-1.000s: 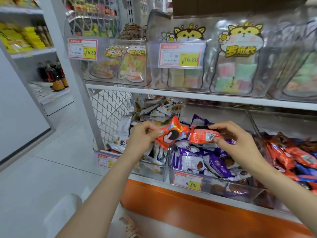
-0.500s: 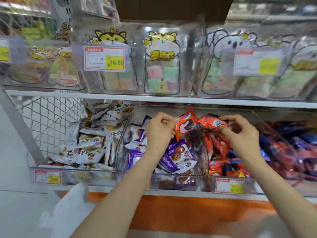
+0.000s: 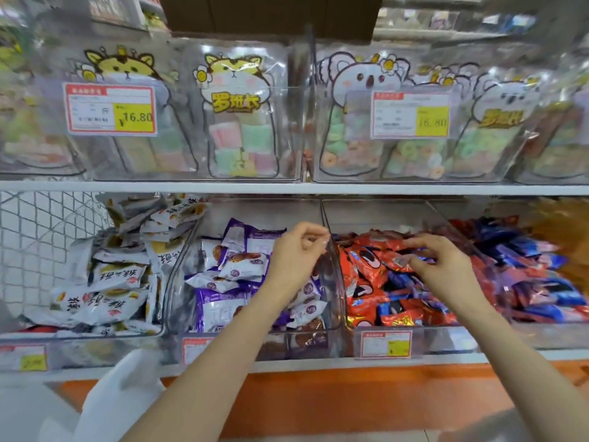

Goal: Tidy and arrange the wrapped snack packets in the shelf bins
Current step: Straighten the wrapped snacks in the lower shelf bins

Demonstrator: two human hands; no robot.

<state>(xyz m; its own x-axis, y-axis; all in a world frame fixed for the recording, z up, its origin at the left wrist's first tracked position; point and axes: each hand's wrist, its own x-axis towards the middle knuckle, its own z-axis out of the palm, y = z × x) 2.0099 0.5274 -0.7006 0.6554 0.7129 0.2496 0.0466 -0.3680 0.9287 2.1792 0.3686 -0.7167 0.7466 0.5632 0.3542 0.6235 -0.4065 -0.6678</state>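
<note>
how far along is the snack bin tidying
Done: orange packets fill one bin, purple packets the next. In hand: nothing; left hand curled empty, right hand open over the orange pile. Remaining: white packets lie jumbled, blue packets mixed among orange.

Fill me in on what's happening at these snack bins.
A person is tidying wrapped snacks. The left hand hovers with fingers curled, apparently empty, by the clear divider between the purple packets and the red packets. The right hand is spread loosely just above the red packets, gripping nothing. White packets fill the bin further left.
</note>
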